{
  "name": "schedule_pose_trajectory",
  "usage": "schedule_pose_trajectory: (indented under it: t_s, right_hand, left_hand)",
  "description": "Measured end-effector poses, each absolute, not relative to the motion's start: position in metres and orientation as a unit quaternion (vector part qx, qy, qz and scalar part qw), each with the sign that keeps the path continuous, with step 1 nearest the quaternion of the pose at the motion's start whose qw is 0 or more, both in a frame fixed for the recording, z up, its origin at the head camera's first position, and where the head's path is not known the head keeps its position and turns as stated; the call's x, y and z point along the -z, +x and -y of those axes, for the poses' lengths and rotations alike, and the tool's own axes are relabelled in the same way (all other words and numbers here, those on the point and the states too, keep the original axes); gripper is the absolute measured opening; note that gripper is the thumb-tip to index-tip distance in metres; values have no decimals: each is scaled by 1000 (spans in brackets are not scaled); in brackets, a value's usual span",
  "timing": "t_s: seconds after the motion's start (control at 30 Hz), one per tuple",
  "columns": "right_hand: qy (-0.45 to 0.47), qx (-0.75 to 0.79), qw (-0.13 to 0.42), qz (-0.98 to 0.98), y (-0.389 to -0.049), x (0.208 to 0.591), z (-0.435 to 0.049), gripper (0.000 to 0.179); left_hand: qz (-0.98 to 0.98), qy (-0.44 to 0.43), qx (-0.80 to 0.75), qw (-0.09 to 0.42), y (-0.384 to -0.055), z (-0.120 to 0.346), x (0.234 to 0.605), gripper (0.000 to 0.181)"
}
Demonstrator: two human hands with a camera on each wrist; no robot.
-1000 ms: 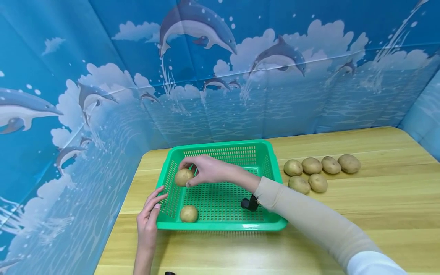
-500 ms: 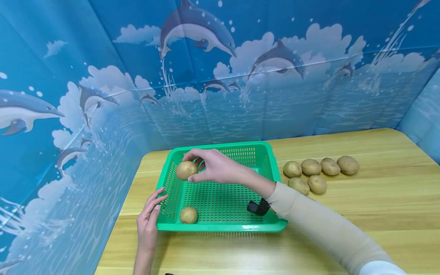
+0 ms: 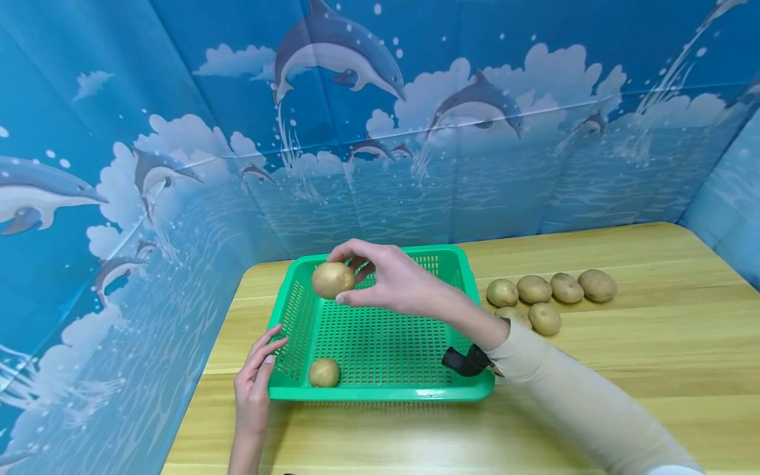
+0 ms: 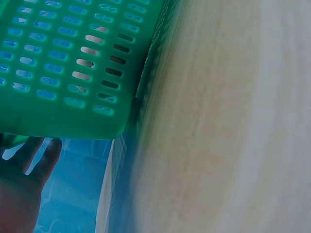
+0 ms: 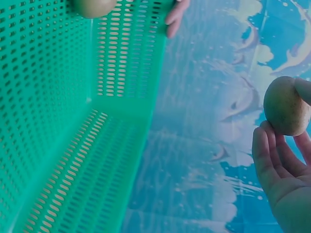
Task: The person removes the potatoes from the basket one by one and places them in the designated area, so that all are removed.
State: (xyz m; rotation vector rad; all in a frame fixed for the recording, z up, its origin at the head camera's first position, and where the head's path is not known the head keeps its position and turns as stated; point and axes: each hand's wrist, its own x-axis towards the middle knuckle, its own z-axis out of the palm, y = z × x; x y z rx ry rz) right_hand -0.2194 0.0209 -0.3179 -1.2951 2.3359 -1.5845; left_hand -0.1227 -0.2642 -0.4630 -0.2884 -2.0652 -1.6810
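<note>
My right hand (image 3: 394, 277) pinches a potato (image 3: 333, 280) between thumb and fingers, above the back left part of a green plastic basket (image 3: 380, 394). In the right wrist view the held potato (image 5: 285, 108) is up beyond the basket's rim, apart from it. Another potato (image 3: 324, 373) lies in the basket's front left corner. My left hand (image 3: 254, 382) rests against the basket's left rim with its fingers extended. From the left wrist, the fingers of that hand (image 4: 22, 182) appear beside the perforated basket wall (image 4: 68, 111).
Several potatoes (image 3: 534, 289) lie in two rows on the wooden table (image 3: 641, 356), right of the basket. A black wrist camera (image 3: 466, 361) hangs under my right forearm, over the basket's right side. A blue dolphin-print curtain (image 3: 380, 165) stands behind the table.
My right hand has lifted the potato from near the basket's left side, moving up and slightly right. The left hand and the other potatoes stay where they were.
</note>
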Motion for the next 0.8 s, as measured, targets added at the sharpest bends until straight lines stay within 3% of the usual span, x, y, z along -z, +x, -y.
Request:
schedule_pose_trajectory:
  t_s: [0.53,0.8]
  right_hand:
    - [-412,510,-42,-754,-200,308,-68,48]
    - [-398,503,-37,-766,-196,313,-95,49]
  left_hand:
    - [756,-101,604,230,-122,264,463,30]
    - [753,-106,604,237,-122,261,461,31]
